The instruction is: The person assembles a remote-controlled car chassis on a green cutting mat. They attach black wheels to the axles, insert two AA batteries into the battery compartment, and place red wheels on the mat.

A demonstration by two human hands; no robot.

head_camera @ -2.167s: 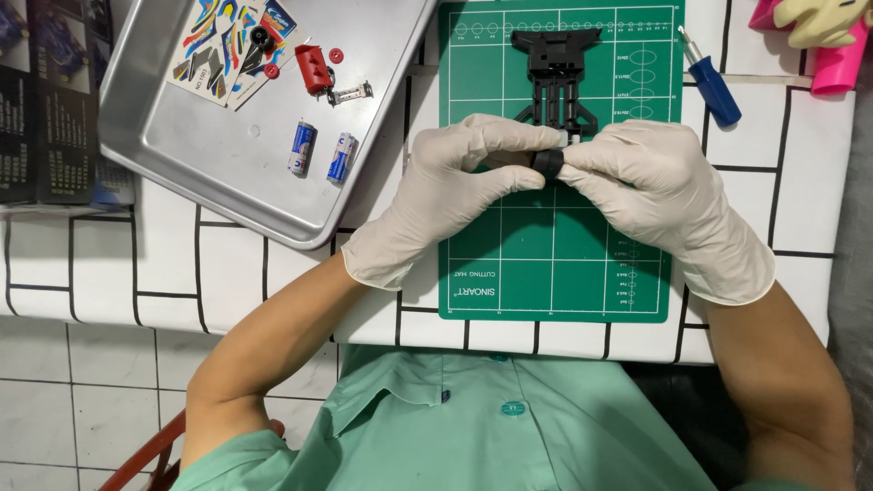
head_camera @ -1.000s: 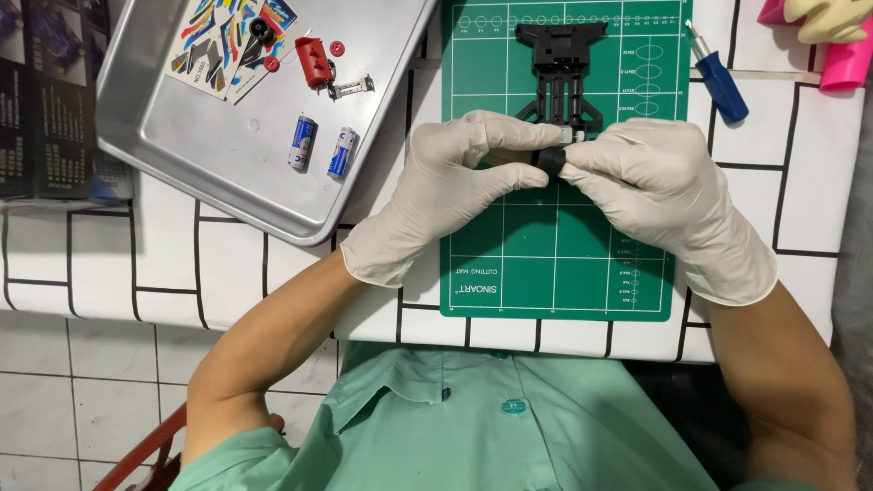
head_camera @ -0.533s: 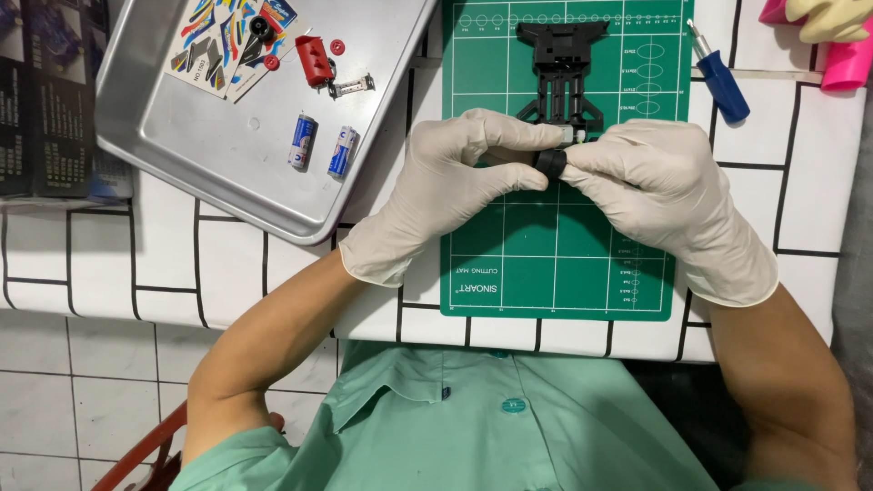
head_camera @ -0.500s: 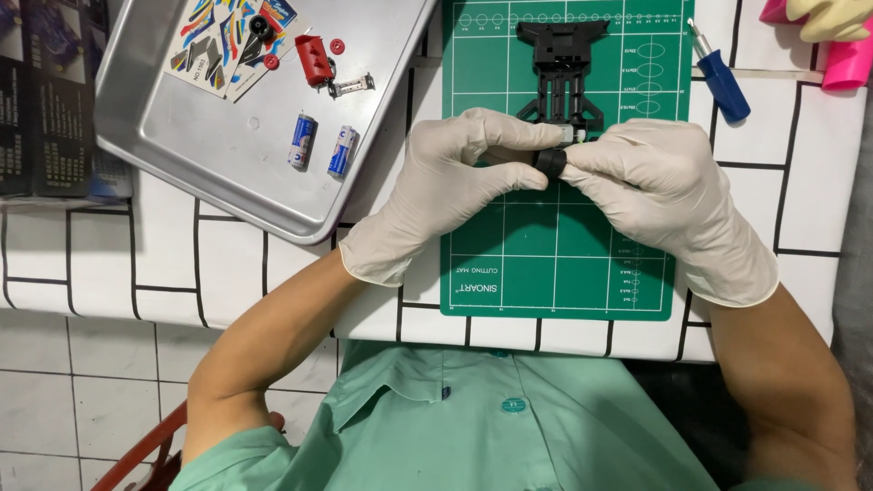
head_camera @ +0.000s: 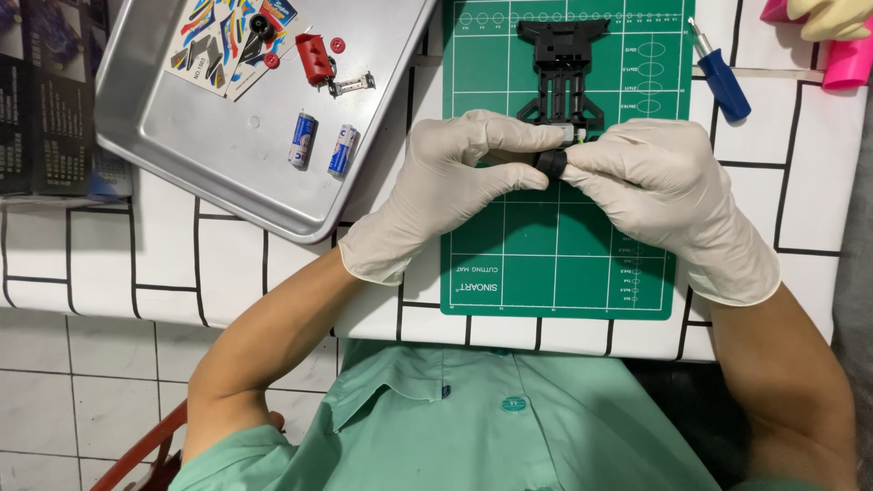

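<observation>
Both hands wear white gloves and meet over a green cutting mat (head_camera: 564, 264). My left hand (head_camera: 446, 186) and my right hand (head_camera: 668, 195) pinch a small black part (head_camera: 549, 164) between their fingertips; a bit of silver and green shows beside it. Just beyond the fingers lies a black plastic frame (head_camera: 561, 68) flat on the mat. Most of the small part is hidden by the fingers.
A metal tray (head_camera: 182, 136) at the left holds two batteries (head_camera: 322, 146), a red part (head_camera: 312, 58), a sticker sheet (head_camera: 223, 41) and small pieces. A blue-handled screwdriver (head_camera: 721, 75) lies right of the mat. Another person's gloved hand (head_camera: 835, 16) and a pink object (head_camera: 847, 62) sit at top right.
The hands stay together on the small black part; only slight finger shifts. Nothing else has moved.
</observation>
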